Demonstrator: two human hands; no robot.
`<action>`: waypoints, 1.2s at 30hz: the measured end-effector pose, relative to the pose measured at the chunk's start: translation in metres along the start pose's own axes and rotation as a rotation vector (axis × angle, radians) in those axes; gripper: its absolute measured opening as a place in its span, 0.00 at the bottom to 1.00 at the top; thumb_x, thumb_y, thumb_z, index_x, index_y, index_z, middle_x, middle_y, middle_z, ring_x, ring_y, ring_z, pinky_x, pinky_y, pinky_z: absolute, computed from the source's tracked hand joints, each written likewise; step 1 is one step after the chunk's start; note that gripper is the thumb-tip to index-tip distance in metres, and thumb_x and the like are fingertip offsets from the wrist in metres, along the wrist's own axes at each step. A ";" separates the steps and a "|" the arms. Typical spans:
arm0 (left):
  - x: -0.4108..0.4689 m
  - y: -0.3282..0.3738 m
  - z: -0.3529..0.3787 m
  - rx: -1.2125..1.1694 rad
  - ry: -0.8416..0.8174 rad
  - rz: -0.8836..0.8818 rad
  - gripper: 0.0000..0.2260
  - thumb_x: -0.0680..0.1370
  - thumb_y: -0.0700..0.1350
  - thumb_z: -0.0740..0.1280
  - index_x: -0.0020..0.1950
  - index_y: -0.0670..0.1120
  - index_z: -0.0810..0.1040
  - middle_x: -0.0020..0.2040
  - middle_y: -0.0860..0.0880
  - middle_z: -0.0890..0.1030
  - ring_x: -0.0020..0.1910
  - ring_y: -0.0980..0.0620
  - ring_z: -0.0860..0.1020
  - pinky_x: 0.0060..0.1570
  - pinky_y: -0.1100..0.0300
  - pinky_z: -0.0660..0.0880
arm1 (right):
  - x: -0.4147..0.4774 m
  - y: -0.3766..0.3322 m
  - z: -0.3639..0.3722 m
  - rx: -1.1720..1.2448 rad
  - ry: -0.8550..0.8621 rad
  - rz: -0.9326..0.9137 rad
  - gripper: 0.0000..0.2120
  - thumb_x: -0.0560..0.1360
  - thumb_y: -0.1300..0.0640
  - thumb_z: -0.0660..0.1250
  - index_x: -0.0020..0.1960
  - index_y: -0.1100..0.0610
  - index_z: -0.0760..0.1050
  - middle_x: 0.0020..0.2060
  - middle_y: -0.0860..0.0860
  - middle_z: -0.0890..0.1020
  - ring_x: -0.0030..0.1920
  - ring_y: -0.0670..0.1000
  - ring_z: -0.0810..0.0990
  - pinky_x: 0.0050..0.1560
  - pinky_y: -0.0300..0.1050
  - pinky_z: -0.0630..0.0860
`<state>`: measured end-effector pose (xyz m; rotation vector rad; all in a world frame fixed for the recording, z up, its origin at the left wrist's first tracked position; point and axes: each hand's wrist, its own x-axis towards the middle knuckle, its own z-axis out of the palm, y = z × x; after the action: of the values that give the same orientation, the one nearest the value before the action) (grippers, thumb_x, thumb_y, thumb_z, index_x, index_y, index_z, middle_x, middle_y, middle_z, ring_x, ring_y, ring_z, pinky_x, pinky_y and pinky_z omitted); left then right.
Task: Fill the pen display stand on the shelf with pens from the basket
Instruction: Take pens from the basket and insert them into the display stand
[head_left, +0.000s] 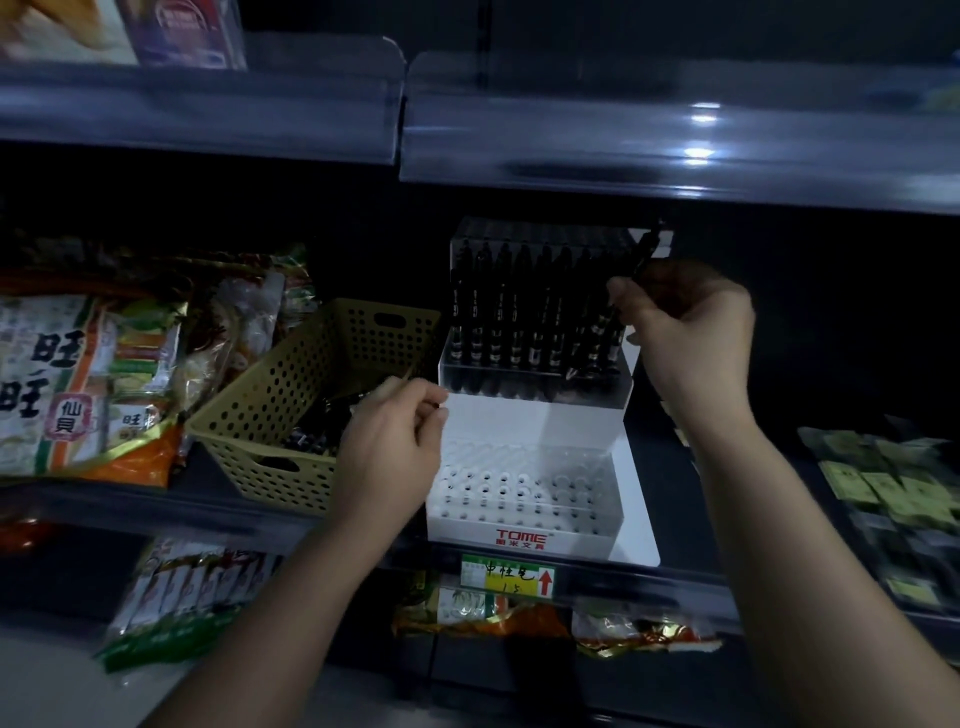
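While the right hand (685, 322) pinches a pen (644, 254) at centre-right, its tilt may topple neighbouring pens (519, 312) in the stand (530, 540); left hand (395, 441): grip unclear.

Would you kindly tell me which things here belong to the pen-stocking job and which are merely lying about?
Job: pen display stand, basket, spare pens inside it, pen gripped by the right hand, left hand by the basket.
Lying about: snack bags, price label, green packets.
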<state>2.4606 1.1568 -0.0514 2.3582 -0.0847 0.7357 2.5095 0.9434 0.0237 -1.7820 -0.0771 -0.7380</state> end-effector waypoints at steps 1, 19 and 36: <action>0.003 -0.005 -0.005 0.070 -0.004 0.018 0.07 0.77 0.41 0.67 0.54 0.43 0.80 0.47 0.49 0.77 0.46 0.49 0.76 0.44 0.54 0.74 | -0.001 0.000 0.000 -0.010 0.006 -0.009 0.04 0.71 0.53 0.74 0.42 0.51 0.79 0.38 0.50 0.84 0.40 0.52 0.83 0.45 0.55 0.80; 0.000 -0.052 -0.004 0.594 -0.255 -0.063 0.09 0.81 0.42 0.56 0.57 0.45 0.74 0.48 0.45 0.82 0.47 0.43 0.79 0.40 0.57 0.60 | -0.004 0.006 0.015 -0.209 0.032 -0.136 0.08 0.72 0.55 0.73 0.46 0.59 0.81 0.35 0.48 0.79 0.39 0.48 0.79 0.40 0.38 0.72; -0.001 -0.057 -0.001 0.623 -0.227 -0.041 0.08 0.79 0.41 0.58 0.57 0.45 0.73 0.46 0.46 0.81 0.45 0.45 0.79 0.43 0.56 0.61 | -0.007 0.017 0.023 -0.362 -0.019 -0.112 0.13 0.71 0.53 0.74 0.50 0.60 0.80 0.42 0.55 0.84 0.43 0.54 0.82 0.43 0.43 0.77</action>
<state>2.4738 1.2020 -0.0843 3.0215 0.1136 0.5168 2.5206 0.9602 0.0024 -2.1427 -0.0588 -0.8567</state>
